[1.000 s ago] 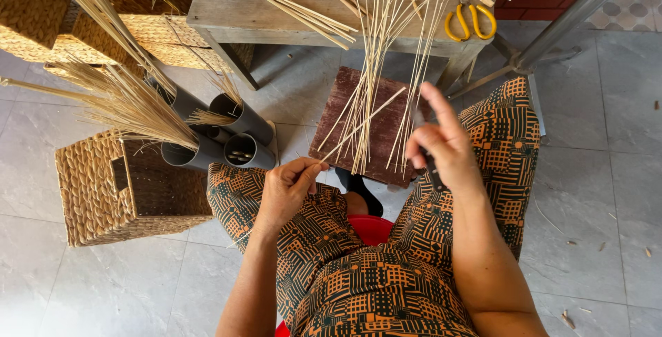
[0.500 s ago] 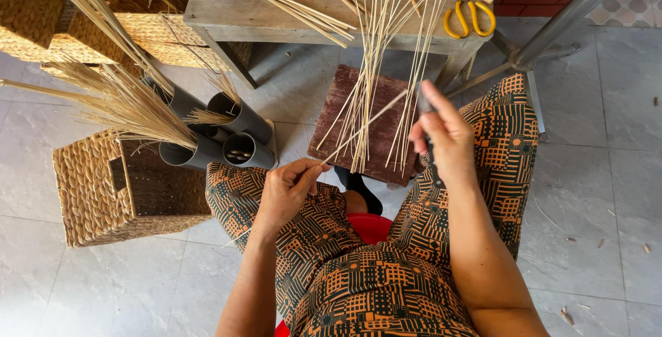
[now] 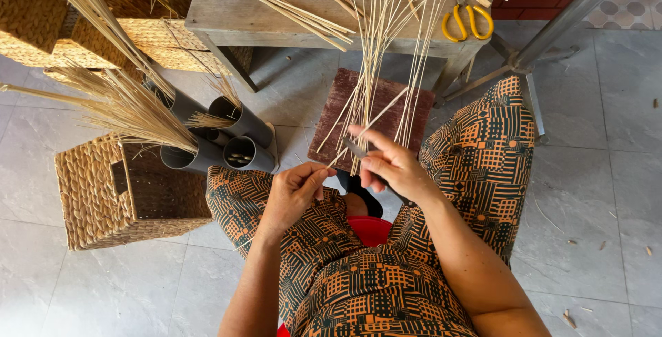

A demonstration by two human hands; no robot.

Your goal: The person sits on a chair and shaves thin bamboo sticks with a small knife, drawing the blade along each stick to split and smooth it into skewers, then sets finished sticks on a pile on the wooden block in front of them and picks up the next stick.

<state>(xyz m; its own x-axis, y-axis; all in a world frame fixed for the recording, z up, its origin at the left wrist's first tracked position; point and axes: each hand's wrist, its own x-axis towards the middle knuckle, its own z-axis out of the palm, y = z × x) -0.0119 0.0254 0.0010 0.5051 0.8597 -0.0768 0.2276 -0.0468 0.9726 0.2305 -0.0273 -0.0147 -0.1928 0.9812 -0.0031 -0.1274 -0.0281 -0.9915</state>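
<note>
Right hand (image 3: 393, 168) has moved left toward the left hand (image 3: 293, 192) since a second ago. It grips a small knife (image 3: 355, 148) against the thin reed strips (image 3: 376, 82); left fingers pinch a strip end.

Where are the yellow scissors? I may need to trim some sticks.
In the head view, the yellow scissors lie at the right end of the wooden table, top right, just right of the upright thin sticks.
</note>
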